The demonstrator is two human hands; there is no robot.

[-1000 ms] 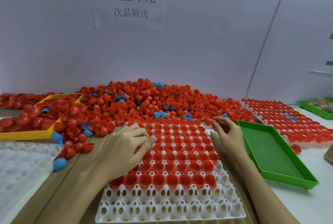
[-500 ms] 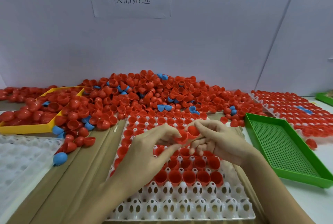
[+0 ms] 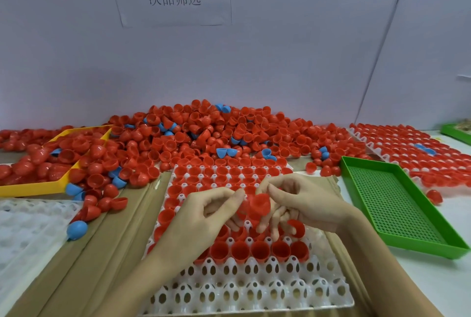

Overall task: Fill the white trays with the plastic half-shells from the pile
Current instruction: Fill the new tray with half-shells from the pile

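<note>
A white tray [image 3: 244, 291] lies in front of me, most of its cells holding red half-shells, its two nearest rows bare. Both hands hover over its middle. My right hand [image 3: 303, 204] pinches a red half-shell [image 3: 260, 203] between thumb and fingers, and a second red shell [image 3: 297, 227] shows under its palm. My left hand [image 3: 204, 217] has its fingertips on the same pinched shell. Behind the tray spreads the big pile of red and a few blue half-shells [image 3: 204, 135].
A yellow tray [image 3: 38, 186] heaped with shells sits at left, with an empty white tray [image 3: 23, 230] below it. A green perforated tray [image 3: 397, 204] stands at right, and a filled white tray [image 3: 407, 148] behind it. A blue shell [image 3: 76, 230] lies loose on cardboard.
Both hands came away from the pile's edge to the tray's middle, meeting around a red half-shell. The camera tilted down and closer.
</note>
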